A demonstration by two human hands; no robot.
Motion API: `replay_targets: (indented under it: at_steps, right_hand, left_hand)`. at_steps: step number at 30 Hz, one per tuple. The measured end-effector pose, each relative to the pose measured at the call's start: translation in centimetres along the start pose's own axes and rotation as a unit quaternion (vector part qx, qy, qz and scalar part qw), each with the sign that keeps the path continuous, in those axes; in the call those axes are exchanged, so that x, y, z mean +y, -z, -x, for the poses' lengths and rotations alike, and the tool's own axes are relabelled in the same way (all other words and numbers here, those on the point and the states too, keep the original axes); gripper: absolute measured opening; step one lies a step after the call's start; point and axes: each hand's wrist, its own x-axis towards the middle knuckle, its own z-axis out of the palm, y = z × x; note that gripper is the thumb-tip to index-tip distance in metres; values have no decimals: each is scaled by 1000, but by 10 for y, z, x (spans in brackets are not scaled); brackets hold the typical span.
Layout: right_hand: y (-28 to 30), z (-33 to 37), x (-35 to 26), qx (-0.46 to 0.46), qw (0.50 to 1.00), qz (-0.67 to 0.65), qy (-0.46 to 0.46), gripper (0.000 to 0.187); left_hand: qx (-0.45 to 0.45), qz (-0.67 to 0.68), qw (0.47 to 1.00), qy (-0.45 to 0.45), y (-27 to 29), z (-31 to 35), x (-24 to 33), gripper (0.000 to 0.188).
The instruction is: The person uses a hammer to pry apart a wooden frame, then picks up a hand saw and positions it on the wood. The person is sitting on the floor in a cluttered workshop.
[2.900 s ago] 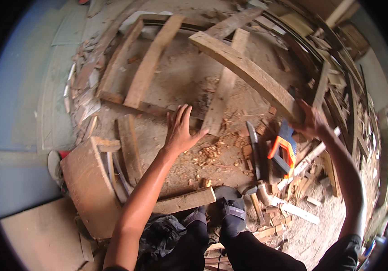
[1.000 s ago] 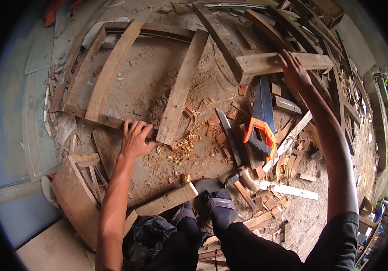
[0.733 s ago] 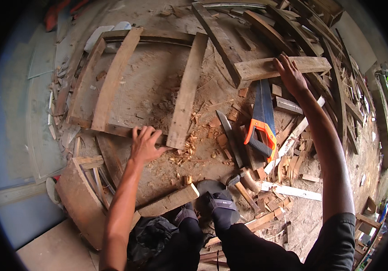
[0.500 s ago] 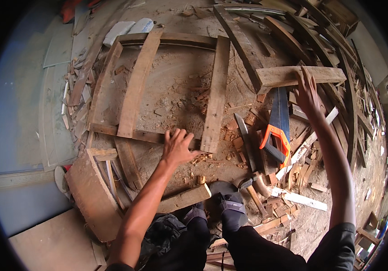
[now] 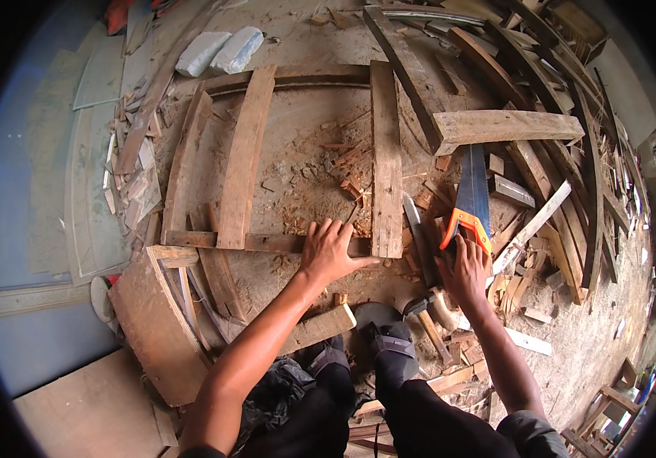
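Observation:
A wooden frame [image 5: 267,242] of nailed boards lies on the floor before me. My left hand [image 5: 329,250] has its fingers curled over the near rail, just left of the right-hand crosspiece [image 5: 387,168]. A hand saw [image 5: 473,183] with an orange and black handle lies to the right, its blade pointing away from me. Over its handle is my right hand [image 5: 465,271], fingers bent round the grip, which it mostly hides. The blade's far end goes under a short wooden board [image 5: 507,126]. A hammer [image 5: 431,332] lies close to my right foot.
Long timbers [image 5: 530,76] are heaped at the far right. Wood offcuts [image 5: 515,290] and chips litter the floor on the right. Two whitish blocks [image 5: 236,50] sit beyond the frame. At the left a plywood sheet [image 5: 156,328] leans near a short beam [image 5: 319,328].
My right hand has come back from the short board to the saw handle. The wooden frame has shifted to the right and turned slightly, with my left hand still on its near rail.

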Motion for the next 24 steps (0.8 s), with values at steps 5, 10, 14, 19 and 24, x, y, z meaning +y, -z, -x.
replay_targets:
  at_steps: [5, 10, 14, 19, 24]
  right_hand:
    - [7, -9, 9, -4, 997, -64, -52, 54]
    - [24, 11, 2, 97, 988, -96, -68, 27]
    - [46, 51, -15, 118, 913, -334, -204, 32]
    - [39, 112, -36, 135, 888, -404, -175, 22]
    - [29, 122, -56, -4, 992, -113, -48, 33]
  left_hand:
    - [-31, 103, 994, 10, 13, 5, 1, 68]
    - [77, 136, 986, -57, 21, 26, -13, 39]
    - [203, 225, 952, 46, 30, 39, -53, 26]
    - [384, 107, 906, 144, 72, 54, -104, 21]
    - [377, 150, 851, 333, 91, 77, -162, 39]
